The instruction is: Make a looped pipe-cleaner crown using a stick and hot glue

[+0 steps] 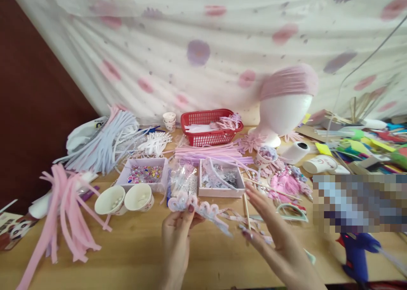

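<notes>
My left hand (pixel 178 232) pinches a looped pink and pale blue fuzzy strip (pixel 208 209) between thumb and fingers, just above the wooden table. The strip's free end points down to the right. To its right, my right hand (pixel 270 230) has thumb and fingers spread apart, with nothing held between them. A thin wooden stick (pixel 246 211) and a patterned ribbon (pixel 233 216) lie near its fingertips. Beyond the strip stand a white box of silvery pieces (pixel 221 192) and a clear bag of beads (pixel 184 177).
Paper cups (pixel 110 201), a gem tray (pixel 143 175) and pink stems (pixel 73 222) lie left. A red basket (pixel 206 138) and foam head (pixel 282 107) stand behind. Scissors (pixel 297 212) and a blue glue gun (pixel 356 252) are at right.
</notes>
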`<state>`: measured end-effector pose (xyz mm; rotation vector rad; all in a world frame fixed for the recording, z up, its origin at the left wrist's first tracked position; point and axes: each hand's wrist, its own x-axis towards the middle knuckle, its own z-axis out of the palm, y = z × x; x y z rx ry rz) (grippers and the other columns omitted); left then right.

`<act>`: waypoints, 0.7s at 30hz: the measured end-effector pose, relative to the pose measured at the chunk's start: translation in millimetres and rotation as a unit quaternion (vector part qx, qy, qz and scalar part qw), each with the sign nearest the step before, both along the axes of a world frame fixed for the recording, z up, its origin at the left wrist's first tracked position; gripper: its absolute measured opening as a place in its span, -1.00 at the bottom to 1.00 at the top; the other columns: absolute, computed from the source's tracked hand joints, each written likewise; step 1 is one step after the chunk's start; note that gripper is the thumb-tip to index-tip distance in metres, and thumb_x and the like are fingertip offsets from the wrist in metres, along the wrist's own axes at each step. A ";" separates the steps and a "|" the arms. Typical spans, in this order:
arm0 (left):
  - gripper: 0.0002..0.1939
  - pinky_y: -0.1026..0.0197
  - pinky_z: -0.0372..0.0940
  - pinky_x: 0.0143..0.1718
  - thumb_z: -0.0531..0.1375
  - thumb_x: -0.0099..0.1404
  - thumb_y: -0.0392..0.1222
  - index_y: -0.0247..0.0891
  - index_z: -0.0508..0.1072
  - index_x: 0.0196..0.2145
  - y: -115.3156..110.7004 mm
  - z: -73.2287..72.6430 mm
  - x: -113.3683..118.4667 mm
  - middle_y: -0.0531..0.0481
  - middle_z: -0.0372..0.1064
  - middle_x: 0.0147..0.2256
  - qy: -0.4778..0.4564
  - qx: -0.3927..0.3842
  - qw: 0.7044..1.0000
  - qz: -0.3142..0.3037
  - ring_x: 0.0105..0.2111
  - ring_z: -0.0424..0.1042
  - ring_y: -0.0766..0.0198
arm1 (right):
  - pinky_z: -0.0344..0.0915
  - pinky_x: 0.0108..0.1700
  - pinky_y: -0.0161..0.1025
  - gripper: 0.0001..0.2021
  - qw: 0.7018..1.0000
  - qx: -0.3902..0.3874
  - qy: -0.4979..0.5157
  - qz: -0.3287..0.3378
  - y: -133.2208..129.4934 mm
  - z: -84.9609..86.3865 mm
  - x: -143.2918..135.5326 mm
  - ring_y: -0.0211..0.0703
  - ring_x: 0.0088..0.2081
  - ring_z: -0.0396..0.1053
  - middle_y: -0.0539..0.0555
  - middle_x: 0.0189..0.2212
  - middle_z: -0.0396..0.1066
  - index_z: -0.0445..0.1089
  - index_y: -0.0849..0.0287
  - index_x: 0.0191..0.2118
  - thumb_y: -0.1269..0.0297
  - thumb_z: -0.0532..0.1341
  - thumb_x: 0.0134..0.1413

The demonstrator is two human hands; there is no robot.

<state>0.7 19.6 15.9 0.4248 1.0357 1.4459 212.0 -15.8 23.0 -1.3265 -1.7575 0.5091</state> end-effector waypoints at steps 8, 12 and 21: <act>-0.64 0.38 0.47 -0.45 0.55 -0.14 0.07 -0.27 0.66 -0.54 5.4 7.8 -0.2 -0.01 0.57 -0.56 -0.062 0.006 0.992 -0.108 -0.57 0.52 0.35 | 0.43 -0.36 -0.33 -0.70 0.975 -0.177 0.109 0.074 9.1 10.9 -40.1 -0.15 -0.45 0.53 0.08 -0.53 0.57 0.58 0.14 -0.34 0.07 0.22 0.29; -0.62 0.38 0.49 -0.44 0.57 -0.19 0.08 -0.27 0.65 -0.56 14.8 4.3 -5.5 -0.02 0.59 -0.55 -0.062 0.000 0.993 -0.100 -0.57 0.53 0.35 | 0.41 -0.42 -0.34 -0.64 0.948 -0.254 0.186 0.054 12.5 9.3 -39.7 -0.20 -0.51 0.49 0.08 -0.54 0.56 0.57 0.17 -0.30 -0.07 0.29 0.18; -0.63 0.25 0.53 -0.36 0.52 -0.06 0.09 -0.30 0.64 -0.50 19.5 -8.3 -13.9 -0.06 0.59 -0.52 0.026 0.013 0.997 -0.077 -0.50 0.58 0.20 | 0.40 -0.46 -0.34 -0.60 0.950 -0.244 0.195 0.004 10.3 3.4 -52.7 -0.19 -0.53 0.49 0.12 -0.54 0.57 0.54 0.19 -0.39 -0.10 0.29 0.16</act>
